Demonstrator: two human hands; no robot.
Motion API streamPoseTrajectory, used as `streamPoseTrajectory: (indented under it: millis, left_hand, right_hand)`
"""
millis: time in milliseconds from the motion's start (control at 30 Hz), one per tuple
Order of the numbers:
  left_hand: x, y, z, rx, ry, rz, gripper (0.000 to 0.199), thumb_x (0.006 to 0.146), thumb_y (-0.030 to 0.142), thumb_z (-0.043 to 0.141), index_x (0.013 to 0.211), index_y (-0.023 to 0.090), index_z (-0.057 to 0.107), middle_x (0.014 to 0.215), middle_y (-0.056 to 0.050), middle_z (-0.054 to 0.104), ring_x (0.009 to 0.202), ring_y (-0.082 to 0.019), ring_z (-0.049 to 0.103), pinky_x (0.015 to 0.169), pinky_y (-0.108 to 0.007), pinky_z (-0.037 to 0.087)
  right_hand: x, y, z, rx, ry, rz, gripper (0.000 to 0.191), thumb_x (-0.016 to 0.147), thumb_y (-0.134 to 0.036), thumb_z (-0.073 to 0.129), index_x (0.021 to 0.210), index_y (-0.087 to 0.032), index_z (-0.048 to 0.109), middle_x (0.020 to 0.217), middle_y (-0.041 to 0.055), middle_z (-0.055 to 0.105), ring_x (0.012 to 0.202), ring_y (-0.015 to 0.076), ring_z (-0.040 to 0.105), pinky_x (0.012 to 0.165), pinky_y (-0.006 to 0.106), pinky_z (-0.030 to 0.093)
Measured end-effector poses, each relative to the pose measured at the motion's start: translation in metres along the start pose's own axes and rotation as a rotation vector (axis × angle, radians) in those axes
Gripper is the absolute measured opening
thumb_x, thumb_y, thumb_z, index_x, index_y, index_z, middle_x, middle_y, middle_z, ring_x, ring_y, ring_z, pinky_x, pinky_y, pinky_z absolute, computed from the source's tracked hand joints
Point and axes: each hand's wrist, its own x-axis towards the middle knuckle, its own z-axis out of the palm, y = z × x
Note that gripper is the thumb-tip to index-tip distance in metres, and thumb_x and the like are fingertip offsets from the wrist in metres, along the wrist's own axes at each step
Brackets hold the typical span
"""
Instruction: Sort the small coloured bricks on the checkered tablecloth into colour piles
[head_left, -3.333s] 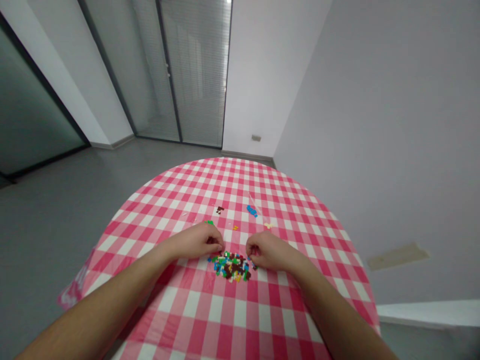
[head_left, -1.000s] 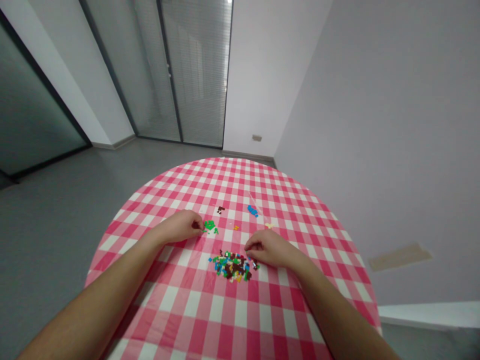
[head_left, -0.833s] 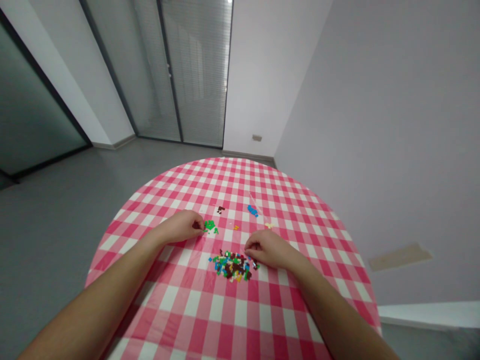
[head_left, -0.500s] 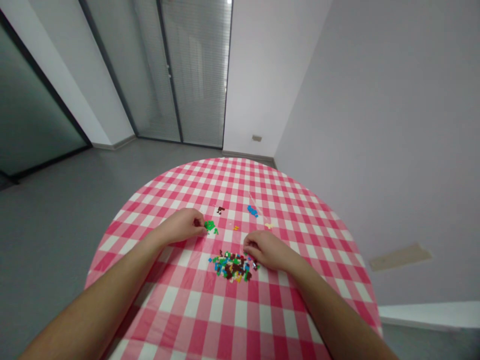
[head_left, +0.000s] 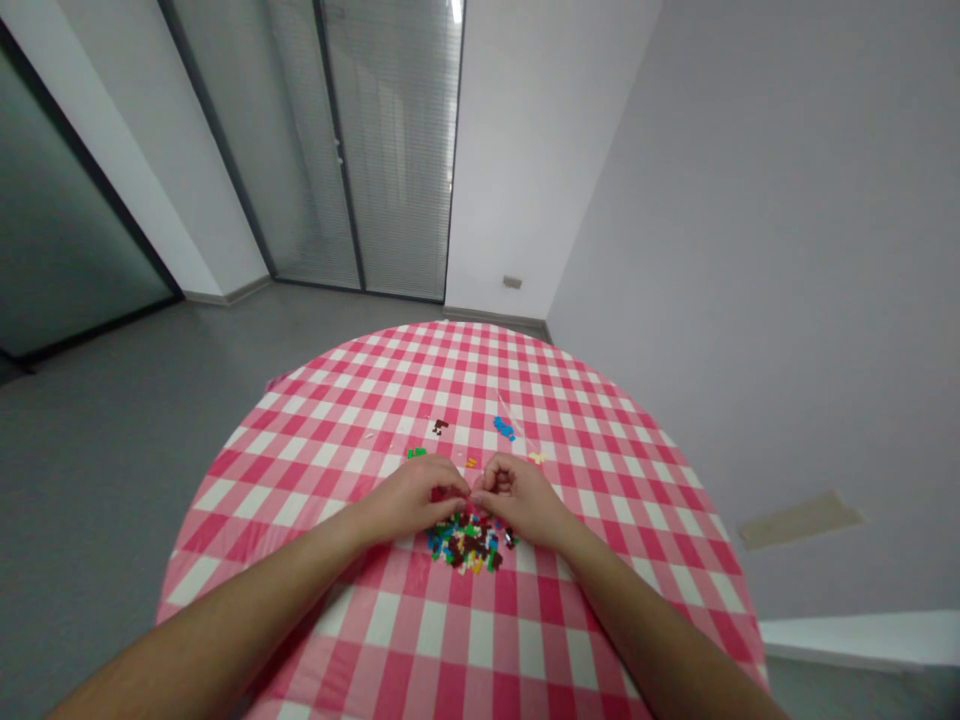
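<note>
A mixed pile of small toy building bricks (head_left: 469, 545) in several colours lies on the table below my hands. Over the pile's far edge, my left hand (head_left: 424, 492) has its thumb and fingers drawn together. My right hand (head_left: 517, 498) meets it from the other side, fingers curled and tips almost touching the left ones. Whatever sits between the fingertips is too small to make out. Just beyond my left hand are green bricks (head_left: 417, 453), partly hidden by it. A few yellow bricks (head_left: 470, 463) lie past the gap between my hands.
A round table with a red-and-white checked cloth (head_left: 600, 600) carries everything. Farther out lie dark brown bricks (head_left: 440, 427), blue bricks (head_left: 504, 428) and cream bricks (head_left: 537, 458). A wall (head_left: 750, 250) stands to the right, glass panels (head_left: 390, 150) beyond the table.
My left hand has moved right, from the green bricks to above the pile, and now meets my right hand. The right hand has stayed nearly in place.
</note>
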Motion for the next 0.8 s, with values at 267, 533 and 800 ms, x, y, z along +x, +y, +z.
streamPoseTrajectory:
  millis: [267, 533, 800]
  left_hand:
    - [0.0, -0.002, 0.003, 0.031, -0.011, 0.034, 0.013, 0.091, 0.025, 0.059, 0.085, 0.021, 0.071, 0.084, -0.004, 0.073, 0.081, -0.019, 0.065, 0.079, -0.033, 0.045]
    - [-0.001, -0.004, -0.009, 0.093, -0.018, 0.006, 0.012, 0.084, 0.017, 0.06, 0.078, 0.02, 0.07, 0.077, -0.003, 0.071, 0.077, -0.019, 0.063, 0.078, -0.032, 0.045]
    - [-0.007, -0.026, -0.048, 0.208, -0.117, -0.215, 0.017, 0.074, 0.012, 0.057, 0.069, 0.02, 0.071, 0.073, -0.002, 0.07, 0.067, -0.016, 0.058, 0.063, -0.027, 0.038]
  right_hand:
    - [0.0, -0.002, 0.002, 0.139, -0.058, 0.133, 0.035, 0.063, -0.037, 0.084, 0.07, -0.019, 0.055, 0.058, -0.0031, 0.06, 0.055, 0.0128, 0.058, 0.051, 0.023, 0.044]
    - [0.0, -0.001, -0.001, 0.026, -0.085, 0.067, 0.023, 0.072, -0.034, 0.078, 0.071, -0.019, 0.06, 0.062, -0.0012, 0.063, 0.057, 0.0131, 0.059, 0.052, 0.023, 0.045]
    - [-0.003, -0.013, -0.044, -0.377, -0.222, 0.033, 0.009, 0.077, -0.019, 0.066, 0.081, -0.019, 0.075, 0.077, 0.0043, 0.076, 0.068, 0.0171, 0.068, 0.06, 0.025, 0.05]
